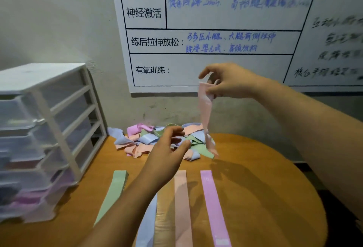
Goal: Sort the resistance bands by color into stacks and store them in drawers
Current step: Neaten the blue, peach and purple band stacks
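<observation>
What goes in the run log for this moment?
phase: sorting | right hand: pinches peach band, dangling beside pile | left hand: open, at pile | sorted: four colour stacks

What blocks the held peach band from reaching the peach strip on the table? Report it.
Nothing lies on the peach strip. The peach band, pinched by the right hand, hangs beyond it; only the left hand hovers by the strip's far end.

Right hand raised high, thumb and fingers pinching a pale pink band — left hand lower, stretched forward, fingers loosely parted.
</observation>
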